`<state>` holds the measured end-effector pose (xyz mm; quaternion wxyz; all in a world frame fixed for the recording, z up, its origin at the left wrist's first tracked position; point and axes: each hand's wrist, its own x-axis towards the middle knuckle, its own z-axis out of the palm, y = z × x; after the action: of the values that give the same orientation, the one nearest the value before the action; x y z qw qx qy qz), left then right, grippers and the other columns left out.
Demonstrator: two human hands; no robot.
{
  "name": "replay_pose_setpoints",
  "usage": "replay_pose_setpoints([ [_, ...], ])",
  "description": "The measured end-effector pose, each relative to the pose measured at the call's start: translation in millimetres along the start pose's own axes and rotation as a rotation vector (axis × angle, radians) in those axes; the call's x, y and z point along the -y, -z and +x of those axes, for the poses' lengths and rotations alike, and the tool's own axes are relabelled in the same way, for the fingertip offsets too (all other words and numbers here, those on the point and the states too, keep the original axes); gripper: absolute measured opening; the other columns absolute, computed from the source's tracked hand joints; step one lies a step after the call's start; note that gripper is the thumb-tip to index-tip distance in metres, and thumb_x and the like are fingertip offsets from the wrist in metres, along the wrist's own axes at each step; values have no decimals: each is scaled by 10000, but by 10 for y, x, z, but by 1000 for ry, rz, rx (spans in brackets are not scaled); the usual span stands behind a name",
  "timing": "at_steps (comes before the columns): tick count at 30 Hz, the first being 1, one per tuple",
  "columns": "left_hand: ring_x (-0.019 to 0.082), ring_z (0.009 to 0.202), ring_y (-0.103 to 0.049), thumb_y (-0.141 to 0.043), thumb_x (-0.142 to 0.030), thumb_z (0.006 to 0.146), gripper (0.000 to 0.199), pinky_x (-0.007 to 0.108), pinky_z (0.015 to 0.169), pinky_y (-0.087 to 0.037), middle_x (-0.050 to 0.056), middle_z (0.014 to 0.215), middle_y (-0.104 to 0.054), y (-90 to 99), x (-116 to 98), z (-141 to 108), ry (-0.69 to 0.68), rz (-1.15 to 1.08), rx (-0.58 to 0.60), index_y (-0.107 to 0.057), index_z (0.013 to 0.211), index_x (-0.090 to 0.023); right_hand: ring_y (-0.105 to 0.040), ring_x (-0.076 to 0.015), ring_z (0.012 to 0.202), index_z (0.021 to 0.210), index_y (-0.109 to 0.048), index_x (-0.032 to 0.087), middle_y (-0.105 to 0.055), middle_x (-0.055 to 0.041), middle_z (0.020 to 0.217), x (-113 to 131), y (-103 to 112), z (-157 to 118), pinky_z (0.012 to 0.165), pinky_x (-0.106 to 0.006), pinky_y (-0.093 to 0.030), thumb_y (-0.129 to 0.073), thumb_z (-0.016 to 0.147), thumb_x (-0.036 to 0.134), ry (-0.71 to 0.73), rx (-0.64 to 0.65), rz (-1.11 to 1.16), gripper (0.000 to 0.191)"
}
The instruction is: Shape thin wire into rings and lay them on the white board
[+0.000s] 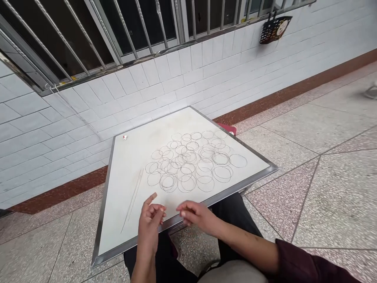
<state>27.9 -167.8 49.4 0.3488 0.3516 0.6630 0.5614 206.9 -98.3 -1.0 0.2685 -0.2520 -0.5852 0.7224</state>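
Hands (pixel 150 220) half-curled, grip unclear; thin rings (pixel 189 158) on table (pixel 132 155); black basket (pixel 267 32), contents indistinct.

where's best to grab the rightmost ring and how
Probably best to pinch the ring by its right rim, coming from the right and above: it lies flat and thin, and that rim faces away from the other rings.

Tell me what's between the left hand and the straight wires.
Just bare white tabletop shows between the left hand and the straight wires, in the head view.
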Motion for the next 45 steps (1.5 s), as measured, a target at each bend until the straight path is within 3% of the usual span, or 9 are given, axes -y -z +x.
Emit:
replay_pose_setpoints([
  [4, 148, 605, -581, -771, -441, 741, 725, 246, 518, -383, -11, 731, -641, -264, -57, -294, 94, -67, 188, -483, 1359, -192, -590, -125, 703, 1026, -647, 199, -623, -1, 838, 106, 46, 28, 673, -280, -492, -714, 797, 593, 59, -59, 126, 460],
  [9, 165, 619, -580, -747, -455, 758, 680, 249, 504, -365, -7, 720, -640, -366, 12, -436, 78, -16, 223, -503, 1338, -196, -580, -114, 695, 925, -671, 172, -652, 0, 790, 37, 91, -105, 689, -276, -479, -740, 771, 595, 37, 20, 146, 455],
  [20, 190, 633, -601, -712, -451, 773, 598, 273, 510, -385, -4, 715, -636, -362, 186, -427, 52, 114, 233, -544, 1294, -208, -611, -119, 706, 975, -697, 185, -677, 3, 789, -29, 223, -258, 712, -287, -500, -711, 821, 566, 54, 110, 81, 411],
  [26, 183, 667, -594, -683, -408, 789, 499, 282, 535, -402, 4, 765, -643, -254, 133, -392, 78, 168, 279, -600, 1239, -208, -618, -127, 679, 870, -685, 179, -680, -11, 779, -67, 287, -190, 676, -283, -497, -692, 817, 603, 46, -71, 81, 427],
  [29, 179, 644, -585, -731, -426, 733, 518, 283, 543, -406, -5, 725, -647, -26, 153, -285, 78, 168, 196, -632, 1188, -201, -609, -135, 691, 852, -669, 177, -671, -17, 781, -15, 381, -154, 661, -280, -476, -717, 801, 590, 49, -224, 150, 419],
  [33, 150, 634, -577, -814, -465, 655, 566, 272, 575, -435, 1, 757, -676, 165, 264, -164, 111, 26, -63, -675, 1134, -197, -600, -131, 728, 878, -686, 176, -679, -30, 853, 64, 395, -125, 682, -272, -462, -772, 771, 538, 39, -386, 347, 387],
  [35, 131, 650, -581, -839, -462, 641, 554, 258, 600, -450, 2, 781, -683, 80, 304, -174, 116, -106, -148, -703, 1111, -203, -604, -130, 753, 899, -705, 176, -683, -36, 883, 90, 324, -109, 683, -261, -459, -797, 750, 519, 17, -405, 451, 385],
  [40, 168, 799, -659, -850, -449, 665, 511, 300, 726, -511, 69, 928, -740, -461, 261, -312, 168, -404, -28, -752, 1098, -195, -621, -121, 778, 931, -726, 166, -707, -36, 891, 116, 93, -72, 700, -247, -460, -813, 751, 481, 8, -341, 536, 373],
  [45, 156, 814, -671, -866, -412, 673, 389, 279, 734, -521, 73, 934, -753, -732, 200, -354, 165, -621, -96, -783, 985, -194, -646, -128, 762, 895, -698, 160, -725, -26, 844, 161, -5, -72, 703, -261, -466, -815, 747, 487, 38, -286, 509, 378],
])
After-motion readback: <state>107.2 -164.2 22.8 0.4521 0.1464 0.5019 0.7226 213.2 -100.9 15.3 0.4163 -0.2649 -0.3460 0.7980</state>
